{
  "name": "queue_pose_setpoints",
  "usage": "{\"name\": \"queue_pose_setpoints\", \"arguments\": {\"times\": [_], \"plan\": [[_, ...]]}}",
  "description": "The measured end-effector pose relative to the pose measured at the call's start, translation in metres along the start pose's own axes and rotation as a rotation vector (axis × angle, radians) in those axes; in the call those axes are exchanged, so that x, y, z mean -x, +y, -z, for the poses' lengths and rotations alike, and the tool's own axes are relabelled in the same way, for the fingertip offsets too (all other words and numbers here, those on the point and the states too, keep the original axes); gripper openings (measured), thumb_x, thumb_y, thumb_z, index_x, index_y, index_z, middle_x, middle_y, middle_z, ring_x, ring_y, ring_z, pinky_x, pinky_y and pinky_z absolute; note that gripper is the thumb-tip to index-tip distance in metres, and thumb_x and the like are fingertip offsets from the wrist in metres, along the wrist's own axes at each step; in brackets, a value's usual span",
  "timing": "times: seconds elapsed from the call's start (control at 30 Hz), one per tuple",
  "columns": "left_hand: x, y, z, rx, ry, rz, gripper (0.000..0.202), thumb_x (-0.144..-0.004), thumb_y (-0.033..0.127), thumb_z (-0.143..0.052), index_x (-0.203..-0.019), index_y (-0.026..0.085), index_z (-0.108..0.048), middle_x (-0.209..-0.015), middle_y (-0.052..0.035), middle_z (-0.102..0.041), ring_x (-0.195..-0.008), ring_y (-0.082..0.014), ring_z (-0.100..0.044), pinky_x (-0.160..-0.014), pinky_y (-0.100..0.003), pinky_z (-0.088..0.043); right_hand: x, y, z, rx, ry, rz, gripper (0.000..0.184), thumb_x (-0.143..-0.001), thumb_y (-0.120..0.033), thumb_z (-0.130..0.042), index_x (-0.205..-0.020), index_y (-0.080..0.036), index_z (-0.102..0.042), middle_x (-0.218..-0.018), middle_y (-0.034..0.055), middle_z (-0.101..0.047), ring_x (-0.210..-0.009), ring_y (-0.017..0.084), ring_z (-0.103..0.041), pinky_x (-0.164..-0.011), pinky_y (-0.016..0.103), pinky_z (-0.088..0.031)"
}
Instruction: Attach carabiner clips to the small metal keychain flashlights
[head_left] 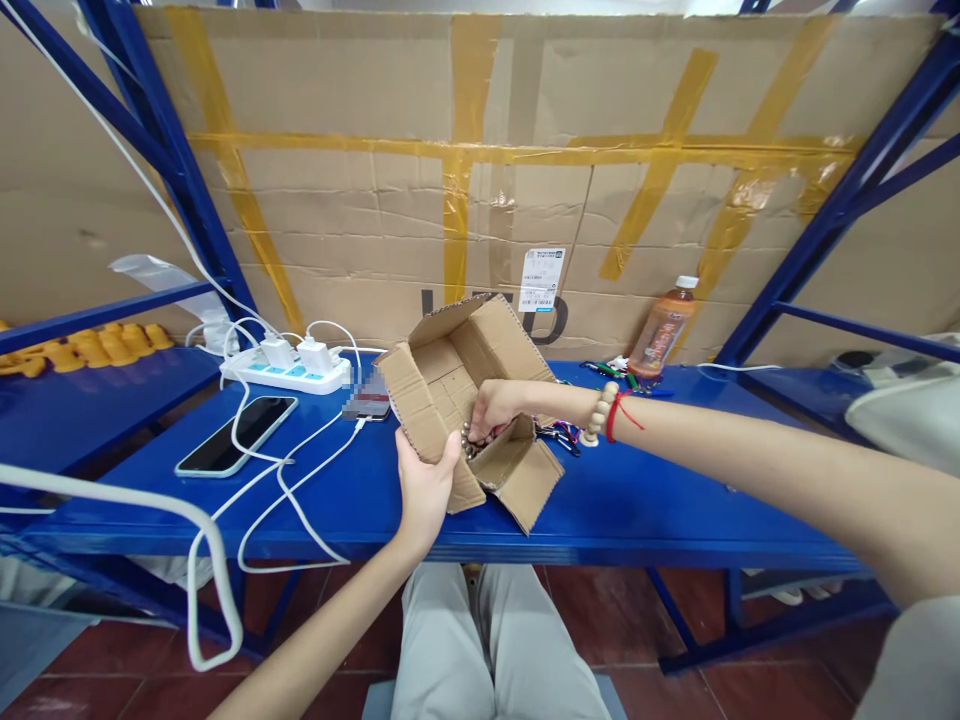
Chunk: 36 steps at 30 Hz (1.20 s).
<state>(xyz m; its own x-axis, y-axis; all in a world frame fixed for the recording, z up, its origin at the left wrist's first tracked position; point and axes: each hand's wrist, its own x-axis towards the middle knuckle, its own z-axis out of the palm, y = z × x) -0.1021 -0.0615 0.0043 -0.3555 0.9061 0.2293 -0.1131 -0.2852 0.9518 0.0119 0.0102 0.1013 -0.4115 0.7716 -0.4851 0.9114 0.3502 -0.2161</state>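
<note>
A small open cardboard box [427,395] is tilted on the blue table, its flaps spread. My left hand [426,490] grips its near left side, thumb over the edge. My right hand [496,408] reaches into the box with fingers curled down onto a heap of small shiny metal pieces [470,447]. What exactly lies between those fingertips is too small to make out. One flap [531,485] hangs out toward the table's front edge. Beside the box, partly behind my right wrist, lie carabiner clips [559,437] with coloured cords.
A phone [236,437], a white power strip [300,372] and loose white cables lie on the left. At the back right, a drink bottle [664,328] leans against the large cardboard panel [375,200], with more coloured clips [607,372] near it. Blue frame posts stand at both sides.
</note>
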Motion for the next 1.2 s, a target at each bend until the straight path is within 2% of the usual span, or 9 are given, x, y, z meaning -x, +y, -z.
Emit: {"name": "queue_pose_setpoints", "arguments": {"times": [0.13, 0.3, 0.37, 0.43, 0.5, 0.63, 0.8, 0.97, 1.2], "plan": [[0.000, 0.000, 0.000, 0.041, -0.026, 0.010, 0.042, -0.070, 0.031, -0.066, -0.102, 0.019, -0.042, -0.105, -0.0073, -0.060, -0.094, -0.0178, -0.061, -0.085, -0.029, -0.047, -0.009, 0.012, 0.000, -0.154, -0.025, 0.049, 0.033, -0.076, -0.023, -0.056, -0.104, -0.009, -0.065, -0.098, 0.0075, -0.068, -0.083, 0.011, -0.063, -0.063, 0.014, -0.047], [0.000, -0.001, 0.001, 0.045, -0.042, 0.002, 0.040, -0.071, 0.031, -0.065, -0.102, 0.018, -0.042, -0.105, -0.0071, -0.060, -0.095, -0.0175, -0.060, -0.086, -0.029, -0.047, -0.006, 0.009, 0.007, -0.286, -0.051, 0.059, 0.031, -0.078, -0.023, -0.053, -0.100, -0.006, -0.066, -0.098, 0.0107, -0.068, -0.084, 0.013, -0.064, -0.066, 0.017, -0.050], [0.001, 0.000, 0.001, 0.032, -0.043, -0.002, 0.041, -0.071, 0.030, -0.065, -0.103, 0.018, -0.042, -0.105, -0.0068, -0.060, -0.096, -0.0179, -0.060, -0.086, -0.029, -0.046, 0.000, 0.004, 0.009, -0.167, 0.004, 0.037, 0.029, -0.075, -0.023, -0.055, -0.094, -0.005, -0.068, -0.095, 0.0119, -0.068, -0.080, 0.016, -0.064, -0.063, 0.020, -0.050], [0.002, 0.002, 0.001, 0.006, -0.041, -0.007, 0.041, -0.071, 0.029, -0.065, -0.104, 0.018, -0.043, -0.104, -0.0064, -0.060, -0.096, -0.0183, -0.060, -0.086, -0.029, -0.046, 0.005, -0.001, 0.010, 0.086, 0.099, 0.018, 0.030, -0.071, -0.026, -0.058, -0.088, -0.005, -0.069, -0.088, 0.0130, -0.069, -0.077, 0.021, -0.064, -0.061, 0.025, -0.049], [0.003, 0.005, 0.001, -0.021, -0.047, -0.012, 0.041, -0.070, 0.026, -0.064, -0.104, 0.018, -0.043, -0.102, -0.0058, -0.060, -0.095, -0.0183, -0.060, -0.086, -0.029, -0.046, 0.009, -0.006, 0.008, 0.279, 0.107, -0.005, 0.035, -0.068, -0.034, -0.061, -0.087, -0.006, -0.070, -0.084, 0.0133, -0.069, -0.076, 0.024, -0.064, -0.061, 0.028, -0.048], [0.005, 0.009, 0.001, -0.065, -0.078, -0.027, 0.040, -0.068, 0.023, -0.065, -0.101, 0.018, -0.043, -0.098, -0.0047, -0.061, -0.091, -0.0180, -0.061, -0.083, -0.029, -0.048, 0.010, -0.012, 0.000, 0.291, -0.072, -0.030, 0.054, -0.066, -0.050, -0.062, -0.099, -0.008, -0.068, -0.094, 0.0113, -0.068, -0.081, 0.023, -0.063, -0.062, 0.026, -0.047], [0.003, 0.005, 0.000, -0.047, -0.069, -0.061, 0.039, -0.067, 0.023, -0.064, -0.100, 0.018, -0.043, -0.095, -0.0040, -0.062, -0.087, -0.0174, -0.061, -0.081, -0.030, -0.049, 0.012, -0.019, -0.014, 0.246, 0.081, -0.117, 0.068, -0.061, -0.056, -0.064, -0.110, -0.009, -0.062, -0.102, 0.0128, -0.066, -0.088, 0.026, -0.064, -0.066, 0.026, -0.048], [0.002, 0.000, 0.000, -0.089, -0.043, -0.080, 0.039, -0.068, 0.025, -0.065, -0.099, 0.018, -0.043, -0.098, -0.0053, -0.060, -0.091, -0.0183, -0.060, -0.082, -0.032, -0.048, 0.020, -0.034, -0.023, 0.295, 0.106, -0.171, 0.049, -0.066, -0.041, -0.065, -0.102, -0.008, -0.066, -0.098, 0.0152, -0.067, -0.091, 0.028, -0.063, -0.070, 0.029, -0.050], [0.000, -0.006, 0.001, -0.047, -0.056, -0.085, 0.042, -0.068, 0.029, -0.066, -0.100, 0.017, -0.042, -0.100, -0.0069, -0.059, -0.092, -0.0191, -0.059, -0.084, -0.033, -0.047, 0.020, -0.046, -0.029, 0.407, 0.074, -0.099, 0.028, -0.074, -0.019, -0.059, -0.097, -0.005, -0.068, -0.100, 0.0196, -0.066, -0.094, 0.031, -0.062, -0.075, 0.033, -0.050]]}}
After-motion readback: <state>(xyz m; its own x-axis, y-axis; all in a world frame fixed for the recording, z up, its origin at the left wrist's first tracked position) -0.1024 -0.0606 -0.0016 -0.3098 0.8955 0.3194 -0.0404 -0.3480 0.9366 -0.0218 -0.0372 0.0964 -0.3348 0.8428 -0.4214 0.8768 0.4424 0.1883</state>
